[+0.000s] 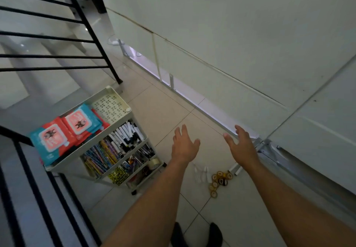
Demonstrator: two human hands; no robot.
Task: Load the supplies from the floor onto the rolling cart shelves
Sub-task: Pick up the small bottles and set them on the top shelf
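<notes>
We note both the left hand (184,144) and right hand (240,146) spread, holding nothing. The tape rolls (220,180) lie on the floor (163,115) below them, strung toward us.

You were working in dim, flat, greenish indoor light, with the brightest spot a cool white-violet glow (185,92) leaking from the low gap under the pale wall panel and reflecting faintly on the glossy beige floor tiles (169,115). The wide lens bowed the black metal stair railing (57,54) and wall lines near the edges. The picture was soft throughout, smeared along the lower left, and shadows stayed weak.
</notes>
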